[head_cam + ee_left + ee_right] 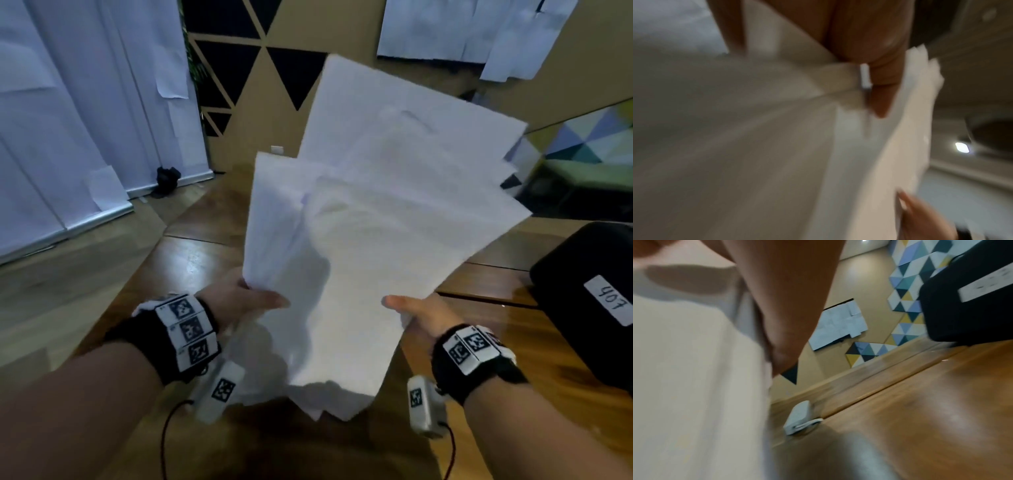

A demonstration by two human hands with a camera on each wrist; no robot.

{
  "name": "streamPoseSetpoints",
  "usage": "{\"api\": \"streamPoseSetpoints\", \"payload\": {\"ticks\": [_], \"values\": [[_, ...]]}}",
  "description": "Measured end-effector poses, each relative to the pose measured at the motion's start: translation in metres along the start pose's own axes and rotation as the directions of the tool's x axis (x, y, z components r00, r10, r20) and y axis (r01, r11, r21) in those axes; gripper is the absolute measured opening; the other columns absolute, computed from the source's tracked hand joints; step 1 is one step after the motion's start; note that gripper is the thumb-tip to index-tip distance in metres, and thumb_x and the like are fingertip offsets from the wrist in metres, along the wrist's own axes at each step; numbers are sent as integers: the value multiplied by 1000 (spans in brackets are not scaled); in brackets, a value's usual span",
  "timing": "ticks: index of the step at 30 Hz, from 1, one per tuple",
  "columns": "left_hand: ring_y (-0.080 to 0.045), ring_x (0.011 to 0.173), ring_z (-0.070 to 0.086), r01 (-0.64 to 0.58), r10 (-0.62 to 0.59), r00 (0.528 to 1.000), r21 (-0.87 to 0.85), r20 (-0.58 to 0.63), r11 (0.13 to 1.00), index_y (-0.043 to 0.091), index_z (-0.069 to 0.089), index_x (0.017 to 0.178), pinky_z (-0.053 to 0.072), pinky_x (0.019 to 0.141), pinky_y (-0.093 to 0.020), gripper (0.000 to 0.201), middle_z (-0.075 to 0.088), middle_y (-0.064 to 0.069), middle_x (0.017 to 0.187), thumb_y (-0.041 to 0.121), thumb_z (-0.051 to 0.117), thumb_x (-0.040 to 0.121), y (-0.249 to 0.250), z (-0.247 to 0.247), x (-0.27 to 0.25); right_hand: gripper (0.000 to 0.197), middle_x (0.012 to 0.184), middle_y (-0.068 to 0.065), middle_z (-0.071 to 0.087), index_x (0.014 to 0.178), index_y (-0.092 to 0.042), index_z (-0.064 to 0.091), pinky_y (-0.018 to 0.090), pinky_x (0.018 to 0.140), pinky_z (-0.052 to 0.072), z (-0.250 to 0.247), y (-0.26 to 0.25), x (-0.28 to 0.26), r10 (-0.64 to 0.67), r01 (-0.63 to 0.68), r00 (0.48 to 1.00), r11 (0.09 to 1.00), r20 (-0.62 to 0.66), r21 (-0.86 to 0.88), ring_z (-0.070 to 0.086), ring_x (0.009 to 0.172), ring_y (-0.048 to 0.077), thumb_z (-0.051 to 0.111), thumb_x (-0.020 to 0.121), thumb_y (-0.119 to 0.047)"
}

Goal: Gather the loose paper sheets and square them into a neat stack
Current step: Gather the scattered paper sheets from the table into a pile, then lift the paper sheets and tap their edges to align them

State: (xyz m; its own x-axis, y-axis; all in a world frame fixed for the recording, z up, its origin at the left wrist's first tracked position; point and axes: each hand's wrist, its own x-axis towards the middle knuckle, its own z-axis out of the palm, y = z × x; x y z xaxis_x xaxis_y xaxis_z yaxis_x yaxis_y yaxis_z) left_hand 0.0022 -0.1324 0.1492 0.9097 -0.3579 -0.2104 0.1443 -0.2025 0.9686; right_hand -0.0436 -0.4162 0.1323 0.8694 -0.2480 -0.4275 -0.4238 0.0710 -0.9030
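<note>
The paper sheets point(376, 222) are pinched at their near corners by left hand point(239, 301) and right hand point(416, 313), fanning away unevenly.

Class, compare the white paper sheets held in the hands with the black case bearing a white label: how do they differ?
The white paper sheets are pale, thin and fanned unevenly; the black case is dark and bulky. The sheets are held up by the left hand and right hand; the case rests on the wooden table.
</note>
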Motion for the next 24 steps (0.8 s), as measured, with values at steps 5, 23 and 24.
{"api": "streamPoseSetpoints", "payload": {"ticks": [5, 23, 24], "values": [[-26, 80, 65, -68, 139, 956, 264, -259, 962, 14, 64, 85, 56, 68, -29, 7, 69, -4, 79, 13, 63, 78, 1, 32, 2, 24, 67, 1, 59, 87, -6, 57, 24, 60, 42, 22, -5, -5, -236, 256, 944, 965, -228, 61, 57, 66, 22, 76, 74, -12], [-18, 85, 70, -316, 298, 907, -15, -297, 948, 31, 68, 92, 58, 72, -33, 45, 74, 5, 85, 37, 78, 48, 1, 46, -2, 39, 78, -11, 75, 87, -21, 65, 23, 67, 58, -10, -19, -42, -623, 637, 770, 760, -135, 130, 71, 78, 9, 85, 54, -27], [-12, 79, 70, -319, 311, 912, 12, -267, 948, 34, 69, 84, 58, 69, -29, 38, 74, 9, 78, 35, 79, 47, 5, 44, -1, 51, 85, -6, 76, 92, -20, 67, 29, 73, 59, -12, -23, -40, -602, 610, 792, 780, -97, 139, 72, 85, 16, 88, 47, -33]]}}
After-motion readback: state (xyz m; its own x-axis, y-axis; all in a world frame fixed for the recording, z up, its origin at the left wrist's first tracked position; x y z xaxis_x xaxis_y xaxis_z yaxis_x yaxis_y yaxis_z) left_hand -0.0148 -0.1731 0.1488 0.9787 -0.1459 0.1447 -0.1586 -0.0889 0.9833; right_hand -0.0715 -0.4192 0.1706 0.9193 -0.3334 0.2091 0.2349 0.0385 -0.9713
